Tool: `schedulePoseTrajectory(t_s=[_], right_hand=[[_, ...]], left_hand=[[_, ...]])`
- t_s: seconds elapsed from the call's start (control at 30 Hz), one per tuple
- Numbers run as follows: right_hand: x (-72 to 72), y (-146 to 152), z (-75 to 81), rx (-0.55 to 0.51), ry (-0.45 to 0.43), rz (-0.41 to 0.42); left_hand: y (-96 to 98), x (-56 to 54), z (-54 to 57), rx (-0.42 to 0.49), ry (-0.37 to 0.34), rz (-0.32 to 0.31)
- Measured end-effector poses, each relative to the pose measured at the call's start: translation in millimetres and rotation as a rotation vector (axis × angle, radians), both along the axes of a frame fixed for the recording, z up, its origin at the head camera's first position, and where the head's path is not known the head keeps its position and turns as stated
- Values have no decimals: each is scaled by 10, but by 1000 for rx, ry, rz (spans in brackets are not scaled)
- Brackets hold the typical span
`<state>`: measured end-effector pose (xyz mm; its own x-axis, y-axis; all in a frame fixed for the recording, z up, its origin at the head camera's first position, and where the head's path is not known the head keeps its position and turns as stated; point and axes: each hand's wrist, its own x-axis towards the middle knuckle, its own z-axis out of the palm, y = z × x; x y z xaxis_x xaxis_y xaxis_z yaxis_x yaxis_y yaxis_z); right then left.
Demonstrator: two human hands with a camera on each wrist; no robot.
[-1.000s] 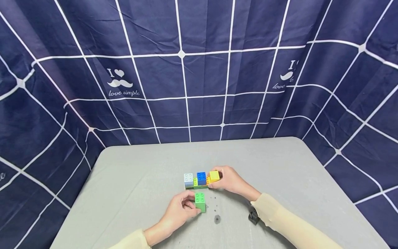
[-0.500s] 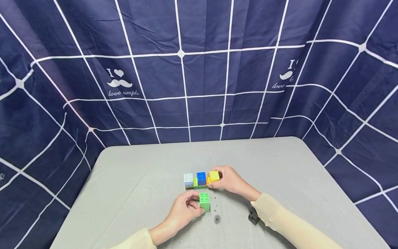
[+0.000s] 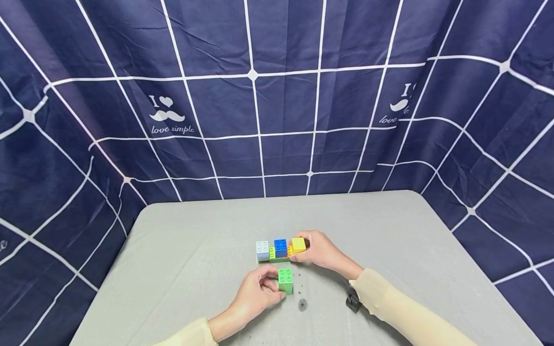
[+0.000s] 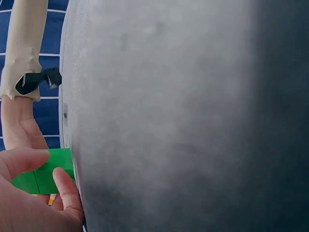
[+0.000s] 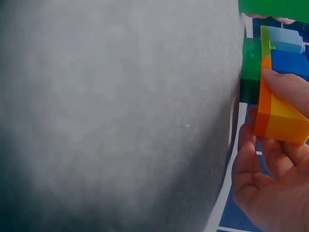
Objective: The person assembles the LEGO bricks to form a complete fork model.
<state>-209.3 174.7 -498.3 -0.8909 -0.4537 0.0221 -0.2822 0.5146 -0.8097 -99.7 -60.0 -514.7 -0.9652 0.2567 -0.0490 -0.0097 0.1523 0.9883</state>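
Note:
My left hand [image 3: 255, 293] pinches a green stack of toy building bricks [image 3: 285, 282] between thumb and fingers, studs up, in front of a brick assembly. A seam across the green stack [image 4: 48, 176] shows in the left wrist view. My right hand [image 3: 322, 251] grips the assembly's right end, at a yellow brick [image 3: 298, 245] on an orange brick [image 5: 262, 108]. A blue brick [image 3: 280, 247] stands in the assembly's middle and a light blue brick [image 3: 262, 250] at its left end. Below them are a lime brick [image 3: 271, 253] and a green bottom brick [image 5: 251, 70].
A grey table [image 3: 195, 250] carries the work. A small black object [image 3: 353, 302] shows by the right sleeve. Dark spots [image 3: 302, 304] mark the tabletop right of the left hand. A navy curtain [image 3: 285, 105] with white lines surrounds the table's back and sides.
My left hand has moved a little to the right with the green stack, mostly in the first half second. My right hand and the assembly have stayed in place.

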Motion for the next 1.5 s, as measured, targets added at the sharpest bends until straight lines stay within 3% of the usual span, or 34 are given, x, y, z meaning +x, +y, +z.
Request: schedulePoseTrajectory(t_s=[0.73, 1.07, 1.3, 1.5], right_hand=[[8, 13, 19, 14, -10, -13], [17, 4, 34, 9, -23, -18], [29, 13, 15, 0, -26, -12], [21, 16, -21, -2, -20, -11]], left_hand=[[-175, 93, 7, 85, -62, 21], [-330, 22, -4, 76, -48, 85], [-392, -48, 10, 36, 14, 176], [-422, -163, 44, 3, 47, 219]])
